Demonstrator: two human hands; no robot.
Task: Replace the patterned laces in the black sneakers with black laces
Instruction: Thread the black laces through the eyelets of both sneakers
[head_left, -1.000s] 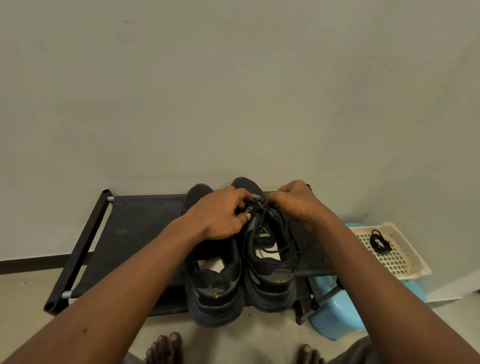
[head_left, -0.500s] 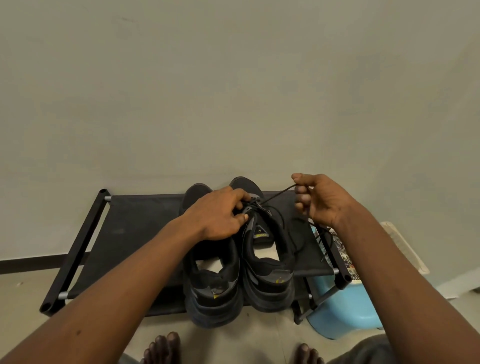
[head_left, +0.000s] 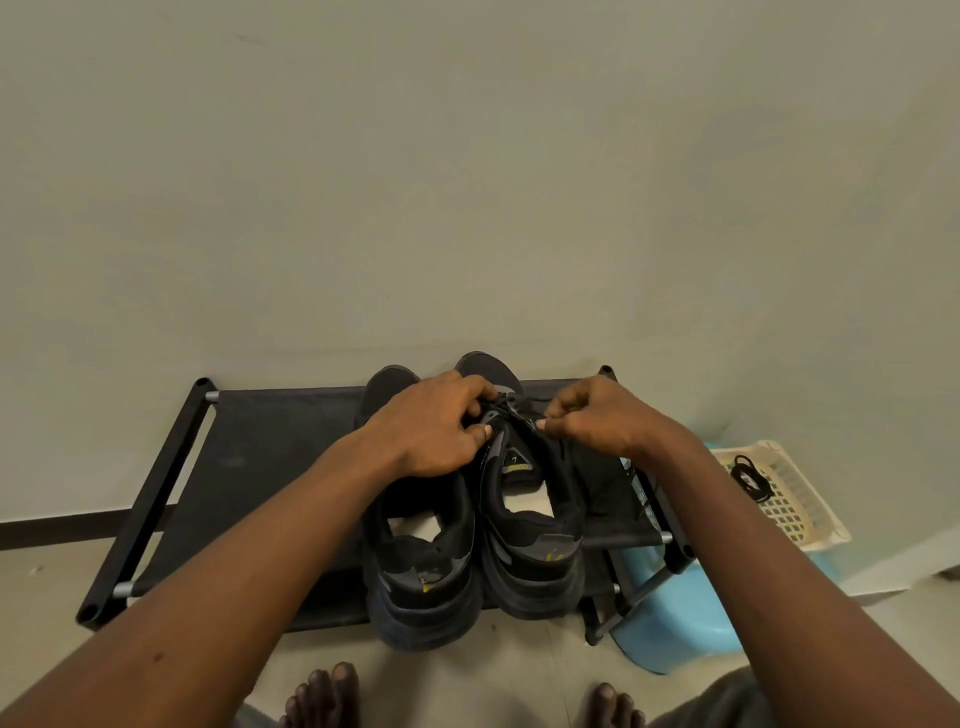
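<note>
Two black sneakers stand side by side on a black fabric shoe rack (head_left: 260, 452), heels toward me. My left hand (head_left: 431, 431) lies over the left sneaker (head_left: 421, 566) and its fingers grip the lacing area of the right sneaker (head_left: 535, 545). My right hand (head_left: 597, 421) pinches a thin black lace (head_left: 524, 402) at the right sneaker's upper eyelets. The lace runs between both hands. The right sneaker's tongue with a yellow tag shows below my fingers. A spare black lace (head_left: 750, 480) lies coiled in a cream basket at the right.
The cream plastic basket (head_left: 800, 509) sits on a light blue stool (head_left: 675, 623) right of the rack. A plain wall rises straight behind the rack. My bare toes (head_left: 322, 696) show on the pale floor below the sneakers.
My right hand, which had pulled the lace up and out to the right, has come back down to the right sneaker's eyelets. My left hand has stayed on the sneaker.
</note>
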